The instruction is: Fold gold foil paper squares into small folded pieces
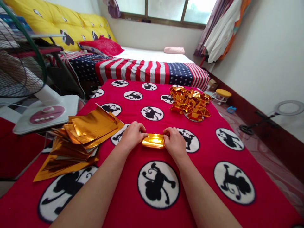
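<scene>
A folded sheet of shiny gold foil paper (153, 141) lies in front of me on the red cloth with monkey prints (128, 190). My left hand (133, 135) pinches its left end, thumb and fingers together. At the opposite end my right hand (174, 142) grips the paper in the same way, fingers curled. To the left of my hands is a loose stack of flat gold foil sheets (92, 125), fanned unevenly. Beyond my right hand sits a heap of folded gold foil pieces (190, 101).
A fan (49, 109) stands at the left edge, close to the foil stack. Behind the table is a bed with a stars-and-stripes cover (133, 70) and a red pillow (103, 46). On the right floor are a yellow stool (223, 92) and a ring light (288, 107).
</scene>
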A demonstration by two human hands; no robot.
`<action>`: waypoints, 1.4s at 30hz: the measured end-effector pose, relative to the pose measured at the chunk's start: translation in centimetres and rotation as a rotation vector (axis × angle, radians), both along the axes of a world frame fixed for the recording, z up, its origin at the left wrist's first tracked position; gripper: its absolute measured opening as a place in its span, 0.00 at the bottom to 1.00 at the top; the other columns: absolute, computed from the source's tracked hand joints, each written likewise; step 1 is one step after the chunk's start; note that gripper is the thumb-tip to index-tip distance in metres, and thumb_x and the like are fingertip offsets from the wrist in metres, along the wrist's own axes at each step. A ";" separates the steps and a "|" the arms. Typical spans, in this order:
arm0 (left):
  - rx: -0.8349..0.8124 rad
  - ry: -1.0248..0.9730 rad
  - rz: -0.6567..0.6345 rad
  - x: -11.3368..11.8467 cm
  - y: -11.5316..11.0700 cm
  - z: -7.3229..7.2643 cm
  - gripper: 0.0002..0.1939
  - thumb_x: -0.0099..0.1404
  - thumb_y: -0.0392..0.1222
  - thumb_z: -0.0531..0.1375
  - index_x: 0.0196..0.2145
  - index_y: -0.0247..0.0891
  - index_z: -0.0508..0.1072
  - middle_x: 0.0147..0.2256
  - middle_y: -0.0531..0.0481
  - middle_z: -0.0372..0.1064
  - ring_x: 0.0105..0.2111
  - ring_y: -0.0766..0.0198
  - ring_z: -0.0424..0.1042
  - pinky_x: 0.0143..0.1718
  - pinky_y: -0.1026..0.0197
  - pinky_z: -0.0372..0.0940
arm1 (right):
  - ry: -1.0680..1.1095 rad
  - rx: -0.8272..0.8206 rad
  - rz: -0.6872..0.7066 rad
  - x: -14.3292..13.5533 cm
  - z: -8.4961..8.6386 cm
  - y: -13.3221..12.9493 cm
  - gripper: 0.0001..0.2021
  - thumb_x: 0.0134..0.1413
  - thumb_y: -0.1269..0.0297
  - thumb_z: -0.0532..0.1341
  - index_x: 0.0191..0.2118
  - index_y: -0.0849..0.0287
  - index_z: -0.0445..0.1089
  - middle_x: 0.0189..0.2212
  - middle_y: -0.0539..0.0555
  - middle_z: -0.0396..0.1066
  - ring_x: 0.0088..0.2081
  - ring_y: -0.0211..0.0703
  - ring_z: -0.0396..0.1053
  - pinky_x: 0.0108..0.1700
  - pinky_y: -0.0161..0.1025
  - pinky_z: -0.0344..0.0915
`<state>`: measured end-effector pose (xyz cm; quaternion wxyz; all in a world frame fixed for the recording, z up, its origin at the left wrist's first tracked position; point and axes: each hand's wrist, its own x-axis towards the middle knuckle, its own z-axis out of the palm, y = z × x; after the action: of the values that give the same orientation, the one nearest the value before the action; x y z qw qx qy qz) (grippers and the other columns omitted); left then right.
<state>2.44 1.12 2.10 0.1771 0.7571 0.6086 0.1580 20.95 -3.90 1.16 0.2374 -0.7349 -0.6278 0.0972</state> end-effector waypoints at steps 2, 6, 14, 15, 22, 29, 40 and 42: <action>-0.007 0.015 -0.015 -0.2 0.1 0.0 0.07 0.55 0.46 0.66 0.29 0.41 0.77 0.36 0.49 0.72 0.37 0.61 0.71 0.38 0.63 0.63 | 0.013 0.006 0.002 0.1 -0.1 0.0 0.05 0.54 0.70 0.58 0.36 0.54 0.70 0.36 0.51 0.70 0.37 0.41 0.68 0.34 0.36 0.56; -0.009 0.013 -0.005 -0.6 0.0 0.1 0.09 0.55 0.50 0.65 0.28 0.43 0.76 0.35 0.51 0.71 0.34 0.62 0.71 0.33 0.62 0.59 | 0.049 0.043 0.000 0.1 -0.5 0.0 0.05 0.54 0.70 0.58 0.34 0.55 0.70 0.35 0.50 0.71 0.37 0.41 0.68 0.35 0.36 0.56; 0.015 -0.239 -0.036 -1.8 0.1 -1.2 0.09 0.57 0.49 0.63 0.30 0.41 0.75 0.28 0.54 0.71 0.28 0.65 0.67 0.28 0.64 0.57 | 0.237 0.142 -0.011 0.1 -0.9 -0.2 0.06 0.54 0.63 0.60 0.36 0.52 0.74 0.34 0.48 0.72 0.32 0.39 0.68 0.35 0.36 0.60; 0.006 -0.277 -0.047 -1.8 0.2 -1.5 0.10 0.57 0.49 0.62 0.30 0.41 0.75 0.26 0.54 0.71 0.27 0.65 0.67 0.28 0.64 0.57 | 0.265 0.169 0.001 0.1 -0.9 -0.1 0.07 0.54 0.61 0.60 0.37 0.52 0.75 0.35 0.49 0.72 0.34 0.40 0.69 0.37 0.37 0.61; 0.043 -0.572 -0.205 -1.3 0.8 -2.5 0.10 0.58 0.46 0.63 0.27 0.37 0.72 0.26 0.53 0.71 0.28 0.65 0.68 0.30 0.65 0.60 | 0.479 0.336 0.104 0.3 -1.4 0.7 0.14 0.51 0.55 0.64 0.42 0.54 0.76 0.41 0.55 0.74 0.45 0.48 0.70 0.50 0.43 0.63; 0.099 -0.675 -0.186 -0.6 0.2 -1.7 0.08 0.57 0.43 0.65 0.29 0.36 0.73 0.27 0.53 0.71 0.28 0.67 0.68 0.30 0.66 0.60 | 0.789 0.228 0.123 0.2 -1.6 0.7 0.11 0.50 0.56 0.65 0.27 0.59 0.75 0.24 0.51 0.73 0.27 0.41 0.69 0.30 0.35 0.63; -0.064 -0.827 -0.240 0.9 -0.7 -1.3 0.11 0.57 0.46 0.65 0.31 0.33 0.79 0.29 0.48 0.76 0.29 0.64 0.72 0.30 0.66 0.65 | 0.823 0.273 0.175 -0.6 -0.8 0.3 0.10 0.50 0.58 0.66 0.28 0.60 0.75 0.24 0.51 0.74 0.27 0.40 0.70 0.30 0.34 0.64; -0.088 -0.837 -0.240 0.9 -0.8 -1.2 0.12 0.57 0.46 0.65 0.30 0.33 0.79 0.28 0.48 0.76 0.28 0.65 0.72 0.29 0.67 0.64 | 0.817 0.283 0.163 -0.7 -0.7 0.2 0.09 0.50 0.59 0.66 0.29 0.59 0.75 0.25 0.51 0.74 0.27 0.40 0.70 0.29 0.34 0.64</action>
<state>3.33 0.31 0.89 0.4577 0.6849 0.3980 0.4037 20.29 -3.69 0.42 0.5562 -0.5442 -0.5455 0.3114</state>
